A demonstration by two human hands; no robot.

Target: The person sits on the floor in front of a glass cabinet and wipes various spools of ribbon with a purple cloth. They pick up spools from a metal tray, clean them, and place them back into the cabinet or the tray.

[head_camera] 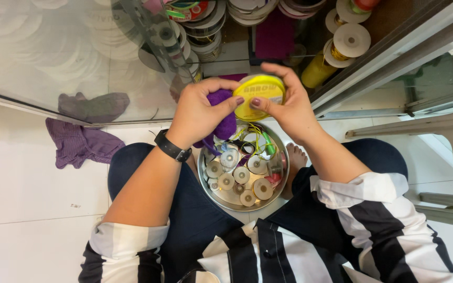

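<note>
I have the yellow spool (259,94) pinched above the steel bowl (204,181): my right hand (289,105) closed on its right rim, my left hand (197,112) closed around a purple cloth (221,123) against it. It looks light, stiff, slick-faced; the rims seem the best grip.

Yellow ribbon spool (258,94): round, flat face tilted toward camera, pinched at rim between both hands, above steel bowl; purple cloth (221,123): bunched in left palm, touching spool's left edge
</note>
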